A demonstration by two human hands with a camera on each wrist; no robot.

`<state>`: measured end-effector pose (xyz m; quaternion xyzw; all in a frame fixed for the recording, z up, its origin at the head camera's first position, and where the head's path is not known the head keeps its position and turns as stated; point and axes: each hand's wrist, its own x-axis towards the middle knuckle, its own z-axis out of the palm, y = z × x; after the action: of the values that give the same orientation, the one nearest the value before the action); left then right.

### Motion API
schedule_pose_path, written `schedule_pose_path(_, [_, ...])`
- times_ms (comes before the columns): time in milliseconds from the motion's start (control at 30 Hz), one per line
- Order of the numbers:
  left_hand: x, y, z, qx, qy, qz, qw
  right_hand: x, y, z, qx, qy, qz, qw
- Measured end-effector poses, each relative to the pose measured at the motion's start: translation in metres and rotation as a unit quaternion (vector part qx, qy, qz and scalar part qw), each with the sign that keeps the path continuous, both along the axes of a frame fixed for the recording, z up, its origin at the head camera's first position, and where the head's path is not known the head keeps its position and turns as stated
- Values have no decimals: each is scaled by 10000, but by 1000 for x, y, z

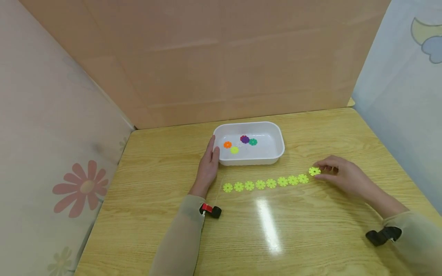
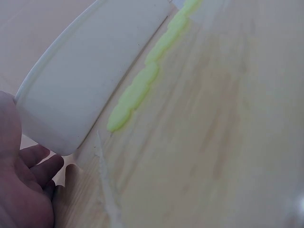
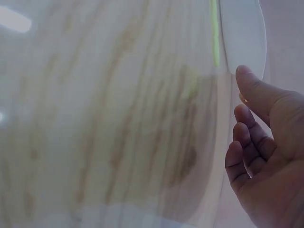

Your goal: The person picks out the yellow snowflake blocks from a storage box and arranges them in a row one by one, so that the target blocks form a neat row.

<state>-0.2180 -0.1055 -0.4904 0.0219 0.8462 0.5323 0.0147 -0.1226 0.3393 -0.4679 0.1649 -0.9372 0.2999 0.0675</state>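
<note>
In the head view my right hand (image 1: 340,174) pinches a yellow-green snowflake disc (image 1: 314,171) between thumb and fingers, just off the right end of a row. That row (image 1: 260,184) of several matching discs runs left to right across the table, edge to edge or nearly so. My left hand (image 1: 208,165) holds the left end of a white plastic tub (image 1: 251,161), thumb near the front corner and fingers along the side. The left wrist view shows the fingers (image 2: 47,168) at the tub's corner. In the right wrist view the hand (image 3: 266,156) hides most of its disc.
Inside the tub lie an orange disc (image 1: 227,145), a yellow-green disc (image 1: 234,150), a green disc (image 1: 253,142) and a purple disc (image 1: 245,140) overlapping a red one. A brown panel (image 1: 221,61) stands behind the wooden table (image 1: 155,172), with printed sheets at both sides.
</note>
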Motion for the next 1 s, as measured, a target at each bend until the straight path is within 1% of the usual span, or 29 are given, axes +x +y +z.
schedule_pose_path(133, [0,-1,-1,-24,8,1,10000,2,2,-7,-11,-121,36,9999])
schedule_pose_path(300, [1,-2,0,-12,23,-29,10000,5,3,-9,39,-250,64,9997])
schedule_pose_path(567, [1,-1,0,-25,19,-36,10000,5,2,-9,65,-435,139,9989])
schedule_pose_path(1000, [1,-1,0,-19,-2,-9,10000,4,3,-11,73,-699,83,9975])
